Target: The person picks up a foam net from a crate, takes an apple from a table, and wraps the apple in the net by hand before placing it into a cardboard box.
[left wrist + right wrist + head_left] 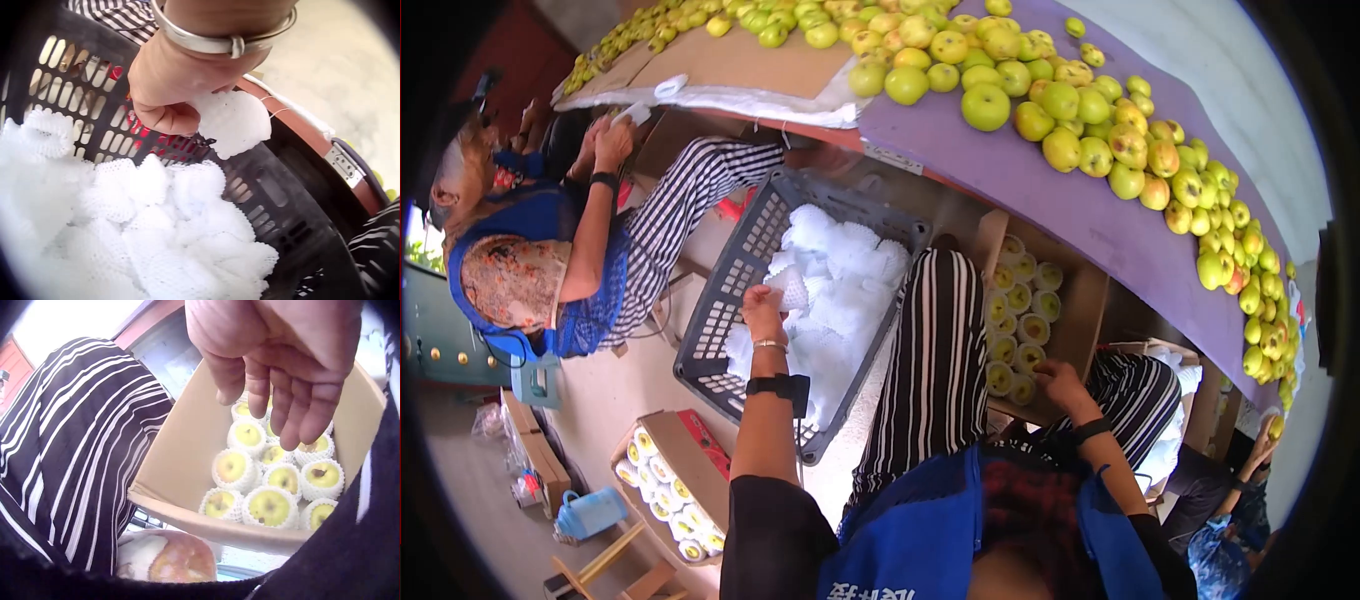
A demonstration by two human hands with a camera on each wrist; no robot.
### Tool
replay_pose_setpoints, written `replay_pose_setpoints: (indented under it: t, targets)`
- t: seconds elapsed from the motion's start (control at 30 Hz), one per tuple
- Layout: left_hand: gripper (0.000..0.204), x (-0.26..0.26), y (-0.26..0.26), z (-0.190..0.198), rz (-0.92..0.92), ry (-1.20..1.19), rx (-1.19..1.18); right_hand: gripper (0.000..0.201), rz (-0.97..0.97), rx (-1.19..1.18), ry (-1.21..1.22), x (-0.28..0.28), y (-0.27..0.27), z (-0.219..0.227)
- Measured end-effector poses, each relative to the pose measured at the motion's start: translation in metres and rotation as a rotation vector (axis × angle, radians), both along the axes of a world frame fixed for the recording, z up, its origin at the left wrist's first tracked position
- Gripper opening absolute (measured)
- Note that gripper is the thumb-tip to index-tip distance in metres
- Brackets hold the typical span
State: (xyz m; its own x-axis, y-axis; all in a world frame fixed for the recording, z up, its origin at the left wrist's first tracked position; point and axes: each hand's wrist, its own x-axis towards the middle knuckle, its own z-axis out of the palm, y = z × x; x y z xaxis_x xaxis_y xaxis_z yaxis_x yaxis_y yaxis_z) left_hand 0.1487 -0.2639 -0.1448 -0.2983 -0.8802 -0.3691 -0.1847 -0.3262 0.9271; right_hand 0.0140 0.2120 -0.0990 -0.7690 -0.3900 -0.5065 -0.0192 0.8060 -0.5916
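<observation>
Only unreadable white lettering on blue apron (905,545), near left hand (762,310).

White foam net (234,122), dark grey basket (730,290), yellow-green apples (270,506)

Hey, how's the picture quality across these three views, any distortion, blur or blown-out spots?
Head view: strong fisheye, the table edge bows and the corners go black. Left wrist view: the foam nets in the basket are overexposed and soft, while the left hand is fairly sharp. Right wrist view: the right hand is close and blurred, the wrapped apples clearer.
</observation>
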Motion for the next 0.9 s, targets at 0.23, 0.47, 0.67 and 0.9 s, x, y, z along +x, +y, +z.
replay_pose_setpoints:
  t: [0.23,0.47,0.67,0.9]
  targets:
    - [0.045,-0.073,0.075,0.112,-0.444,0.580,0.027,0.026,-0.194,-0.173,-0.016,0.004,-0.009,0.012]
    - [0.040,-0.101,0.171,0.189,-0.835,0.805,0.270,0.018,-0.340,-0.680,-0.271,0.002,-0.006,0.024]
    - [0.034,-0.122,0.263,0.187,-0.935,0.634,0.495,0.021,-0.515,-1.256,-0.438,0.000,0.007,0.049]
    - [0.026,-0.127,0.329,0.126,-1.046,0.414,0.380,0.029,-0.534,-1.625,-0.508,0.008,0.009,0.061]
